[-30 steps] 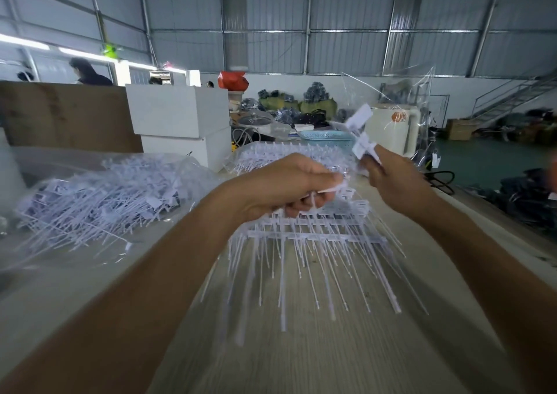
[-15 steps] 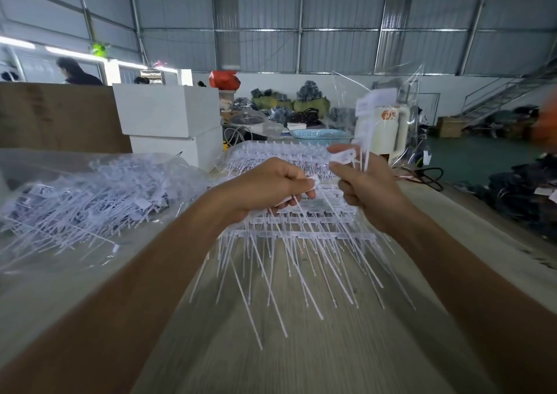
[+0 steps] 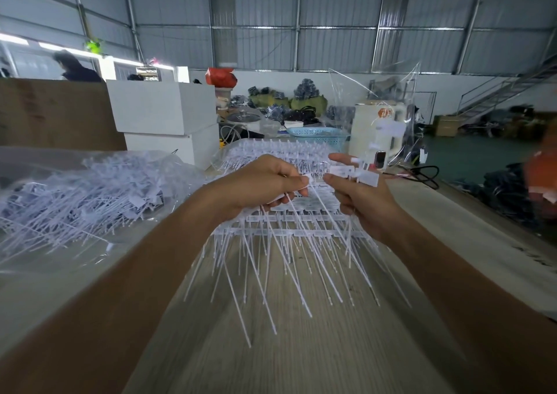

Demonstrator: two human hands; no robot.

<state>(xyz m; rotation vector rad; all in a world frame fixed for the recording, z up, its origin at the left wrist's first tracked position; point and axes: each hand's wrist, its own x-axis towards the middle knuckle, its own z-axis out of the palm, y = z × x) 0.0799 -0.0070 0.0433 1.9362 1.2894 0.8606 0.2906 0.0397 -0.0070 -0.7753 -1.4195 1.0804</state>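
Note:
A bundle of white plastic tag strips [image 3: 289,230], joined in comb-like rows with long thin tails hanging down, is held above a wooden table [image 3: 301,348]. My left hand [image 3: 259,185] grips the top of the bundle with curled fingers. My right hand [image 3: 358,194] holds several separated tags [image 3: 361,175] whose flat white heads stick up past its thumb and fingers. The two hands are close together, nearly touching at the fingertips.
A clear bag full of loose white tags [image 3: 78,200] lies on the left. More tag rows in plastic [image 3: 271,152] lie behind the hands. White foam boxes [image 3: 162,113], a blue basket [image 3: 316,134], a clear upright bag [image 3: 388,104] and a phone [image 3: 380,159] stand beyond. A person [image 3: 75,67] is far left.
My right hand came back from up and to the right and now sits next to my left hand at the bundle. The tags it holds have tipped over.

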